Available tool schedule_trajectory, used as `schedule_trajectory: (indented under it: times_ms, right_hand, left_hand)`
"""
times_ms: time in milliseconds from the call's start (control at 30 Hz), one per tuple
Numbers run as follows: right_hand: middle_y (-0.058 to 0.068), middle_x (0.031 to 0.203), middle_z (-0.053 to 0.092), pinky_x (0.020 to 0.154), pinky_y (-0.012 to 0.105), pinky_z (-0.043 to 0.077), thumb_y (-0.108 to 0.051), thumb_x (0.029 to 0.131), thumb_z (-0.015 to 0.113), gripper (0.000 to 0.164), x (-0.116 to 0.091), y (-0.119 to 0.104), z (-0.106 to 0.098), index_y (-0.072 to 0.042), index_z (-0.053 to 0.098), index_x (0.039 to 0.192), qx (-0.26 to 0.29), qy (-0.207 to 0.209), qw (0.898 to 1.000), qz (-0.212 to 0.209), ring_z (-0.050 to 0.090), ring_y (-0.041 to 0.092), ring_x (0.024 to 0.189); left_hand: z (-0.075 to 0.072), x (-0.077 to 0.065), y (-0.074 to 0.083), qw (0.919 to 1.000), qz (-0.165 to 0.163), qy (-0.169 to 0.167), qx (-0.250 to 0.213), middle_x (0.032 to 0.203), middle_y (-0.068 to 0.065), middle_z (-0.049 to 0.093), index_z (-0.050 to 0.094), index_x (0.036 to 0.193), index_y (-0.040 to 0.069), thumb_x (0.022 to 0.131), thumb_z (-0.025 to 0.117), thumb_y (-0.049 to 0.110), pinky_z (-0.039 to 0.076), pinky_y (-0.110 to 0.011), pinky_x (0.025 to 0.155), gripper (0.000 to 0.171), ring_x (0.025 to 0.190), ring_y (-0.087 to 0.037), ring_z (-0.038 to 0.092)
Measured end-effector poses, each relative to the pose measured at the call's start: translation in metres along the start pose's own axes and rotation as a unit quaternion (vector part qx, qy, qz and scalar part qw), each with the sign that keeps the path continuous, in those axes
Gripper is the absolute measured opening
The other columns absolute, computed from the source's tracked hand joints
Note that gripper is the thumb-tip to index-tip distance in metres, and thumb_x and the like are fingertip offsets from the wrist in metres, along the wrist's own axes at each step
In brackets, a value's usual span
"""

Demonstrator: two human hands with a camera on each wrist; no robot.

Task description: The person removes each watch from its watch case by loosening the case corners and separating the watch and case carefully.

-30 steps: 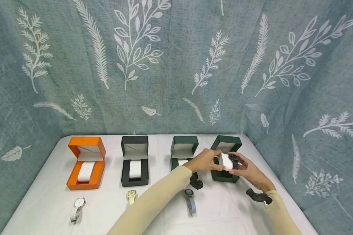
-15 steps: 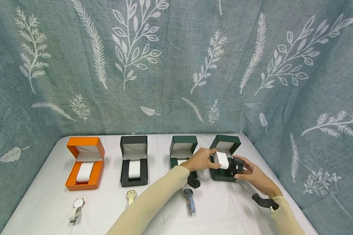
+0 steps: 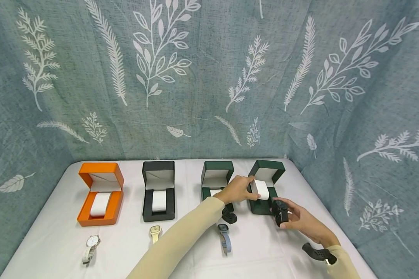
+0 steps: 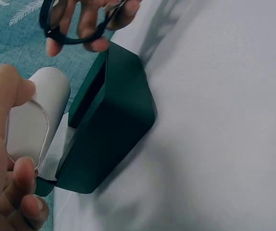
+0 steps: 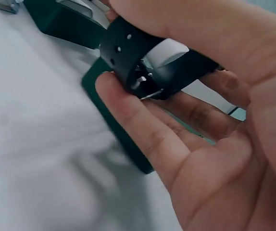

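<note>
Above the right-hand green watch box [image 3: 270,166], its lid raised, my left hand [image 3: 236,190] pinches a white watch cushion [image 3: 260,190]. In the left wrist view, thumb and fingertips hold the bare cushion [image 4: 56,94] by its ends, beside the box [image 4: 114,120]. My right hand [image 3: 305,221] grips a black watch [image 3: 280,212] in front of that box, apart from the cushion. The right wrist view has the black strap [image 5: 116,53] looped and buckled, with my fingers around it.
An orange box [image 3: 83,211], a black box [image 3: 147,205] and another green box [image 3: 218,166] stand open in a row, with white cushions inside. Nearer lie a white watch [image 3: 90,248], a pale yellow watch [image 3: 155,231] and a blue-strapped watch [image 3: 225,240].
The black watch has come off the white cushion. My right hand has drawn it right and toward me, while my left hand keeps the cushion, shifted slightly left.
</note>
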State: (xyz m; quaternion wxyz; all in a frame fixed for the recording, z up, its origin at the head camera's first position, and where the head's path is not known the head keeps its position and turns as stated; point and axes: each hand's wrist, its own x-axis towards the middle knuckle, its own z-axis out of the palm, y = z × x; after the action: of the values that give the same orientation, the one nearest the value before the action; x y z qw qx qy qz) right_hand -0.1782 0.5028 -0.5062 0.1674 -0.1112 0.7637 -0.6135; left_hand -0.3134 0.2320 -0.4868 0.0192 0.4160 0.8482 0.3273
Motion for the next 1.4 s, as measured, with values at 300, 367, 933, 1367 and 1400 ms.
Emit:
schedule_trajectory:
  times_ms: [300,367,933,1367,1400]
  right_hand:
    - [0.027,0.161,0.031,0.100,0.036,0.050,0.001,0.093,0.073,0.096,-0.006,0.005,0.015,0.003,0.008,0.163,0.019,-0.017,0.998,0.049,0.055,0.015,0.132]
    - [0.029,0.162,0.027,0.100,0.036,0.050,0.000,0.093,0.073,0.097,-0.006,0.006,0.018,0.006,0.005,0.162,0.024,-0.020,0.998,0.059,0.053,0.017,0.134]
    - [0.037,0.158,0.027,0.097,0.036,0.053,-0.016,0.097,0.073,0.087,-0.006,0.011,0.032,0.018,0.019,0.155,-0.003,0.005,0.994,0.109,0.051,0.023,0.135]
    - [0.032,0.141,0.052,0.087,0.047,0.057,-0.011,0.099,0.070,0.078,-0.016,0.006,0.032,0.019,0.023,0.153,0.015,-0.001,0.995,0.099,0.072,0.041,0.099]
    - [0.033,0.143,0.050,0.087,0.047,0.057,-0.011,0.099,0.070,0.078,-0.016,0.006,0.032,0.019,0.024,0.153,0.014,0.001,0.995,0.100,0.072,0.041,0.099]
  left_hand:
    - [0.000,0.000,0.001,1.0000,-0.008,-0.002,0.000,0.140,-0.012,0.063,0.050,0.150,0.000,0.091,0.078,0.045,0.045,-0.018,0.081,0.080,0.106,-0.012,0.064]
    - [0.000,-0.001,0.001,1.0000,-0.006,-0.003,0.000,0.140,-0.012,0.063,0.050,0.150,0.000,0.091,0.078,0.045,0.045,-0.018,0.082,0.080,0.111,-0.013,0.065]
    - [0.000,-0.002,0.003,1.0000,-0.007,-0.006,0.004,0.140,-0.012,0.063,0.050,0.150,0.000,0.091,0.079,0.044,0.049,-0.021,0.090,0.079,0.117,-0.014,0.065]
    - [0.002,-0.005,0.004,0.9999,-0.007,-0.006,-0.011,0.141,-0.011,0.063,0.049,0.151,-0.001,0.092,0.078,0.044,0.048,-0.021,0.093,0.080,0.126,-0.016,0.061]
    - [0.002,-0.005,0.004,0.9999,-0.006,-0.004,-0.010,0.140,-0.010,0.063,0.049,0.151,-0.001,0.092,0.078,0.044,0.048,-0.021,0.093,0.080,0.126,-0.015,0.060]
